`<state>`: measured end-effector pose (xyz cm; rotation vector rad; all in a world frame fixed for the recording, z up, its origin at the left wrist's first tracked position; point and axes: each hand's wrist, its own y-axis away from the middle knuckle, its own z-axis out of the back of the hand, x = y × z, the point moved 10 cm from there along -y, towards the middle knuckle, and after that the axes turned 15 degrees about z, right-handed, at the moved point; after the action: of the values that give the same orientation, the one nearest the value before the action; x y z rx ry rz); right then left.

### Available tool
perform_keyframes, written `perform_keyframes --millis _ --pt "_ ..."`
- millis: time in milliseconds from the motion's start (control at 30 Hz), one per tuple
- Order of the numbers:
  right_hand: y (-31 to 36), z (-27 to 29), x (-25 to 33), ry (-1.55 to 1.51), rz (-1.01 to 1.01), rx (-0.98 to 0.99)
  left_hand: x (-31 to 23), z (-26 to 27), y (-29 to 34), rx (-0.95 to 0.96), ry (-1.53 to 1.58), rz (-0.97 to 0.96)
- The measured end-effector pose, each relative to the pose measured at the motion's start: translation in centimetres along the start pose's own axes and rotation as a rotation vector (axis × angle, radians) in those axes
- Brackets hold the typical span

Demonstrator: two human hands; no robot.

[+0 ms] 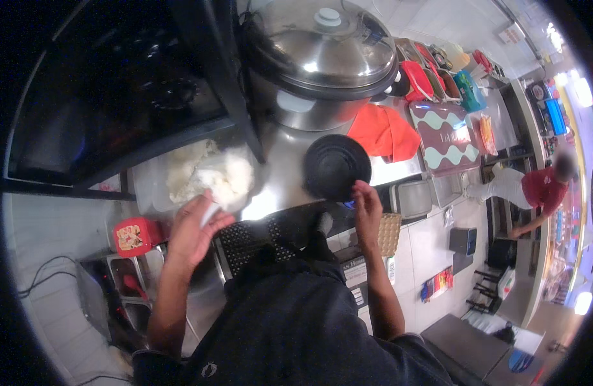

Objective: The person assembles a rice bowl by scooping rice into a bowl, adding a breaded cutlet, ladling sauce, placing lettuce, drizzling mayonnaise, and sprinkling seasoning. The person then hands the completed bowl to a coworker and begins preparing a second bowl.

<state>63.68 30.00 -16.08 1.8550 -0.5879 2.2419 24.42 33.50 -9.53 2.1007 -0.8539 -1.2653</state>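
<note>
My left hand (196, 231) is closed on the pale handle of a white rice paddle (209, 213). Its far end blurs into white rice (200, 174), so its shape cannot be made out. The rice lies in a clear plastic tub (148, 186) at the left of the steel counter. With fingers closed on the near rim, my right hand (368, 212) holds a round black bowl (337, 168). I see no food in the bowl, which is over the counter, right of the tub.
A large lidded steel rice cooker (322, 64) stands behind the bowl. An orange cloth (385, 132) and a brown-and-mint patterned tray (445, 138) lie to its right. A dark glass-fronted appliance (116, 83) overhangs the tub. A person in red (542, 188) bends farther right.
</note>
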Motion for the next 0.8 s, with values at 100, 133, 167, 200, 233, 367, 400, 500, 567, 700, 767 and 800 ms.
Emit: perform_keyframes --millis 100,133,167,200,233,367,400,500,567,700,767,800 --pt "-2.6 4.2 -2.3 0.295 0.096 -0.014 3.5 -6.7 -1.1 0.132 0.008 -0.083" --pt "-3.1 5.4 -3.5 0.374 0.055 0.002 5.1 -8.2 -2.5 0.078 -0.043 -0.076" --pt "-4.0 5.6 -4.9 0.439 0.015 0.063 5.4 -10.8 -3.8 0.148 -0.079 -0.173" --pt "-4.7 5.2 -6.0 0.334 -0.020 0.134 6.3 -11.9 -6.2 -0.024 -0.344 -0.186" --pt "-4.9 5.0 -7.8 0.266 -0.143 0.187 6.9 -13.4 -8.2 -0.159 -0.608 -0.221" --pt "-5.8 2.1 -10.2 -0.094 -0.323 0.422 7.8 -23.3 -10.5 -0.311 -1.311 -0.937" --pt "-6.1 1.3 -10.0 -0.192 -0.318 0.447 8.6 -23.9 -12.1 -0.270 -1.378 -0.840" --pt "-6.1 0.3 -11.7 -0.167 -0.450 0.569 9.6 -25.7 -12.0 -0.295 -1.543 -0.957" --pt "-5.7 0.0 -12.0 -0.246 -0.496 0.603 9.8 -26.1 -11.0 -0.352 -1.616 -1.030" --pt "-4.9 -0.3 -12.3 -0.385 -0.581 0.600 9.8 -26.9 -10.6 -0.405 -1.664 -1.044" --pt "-4.3 -0.4 -12.0 -0.445 -0.607 0.608 10.3 -27.3 -11.8 -0.406 -1.799 -0.939" --pt "-4.2 -0.4 -11.9 -0.439 -0.609 0.616 9.8 -27.6 -10.8 -0.456 -1.754 -1.027"
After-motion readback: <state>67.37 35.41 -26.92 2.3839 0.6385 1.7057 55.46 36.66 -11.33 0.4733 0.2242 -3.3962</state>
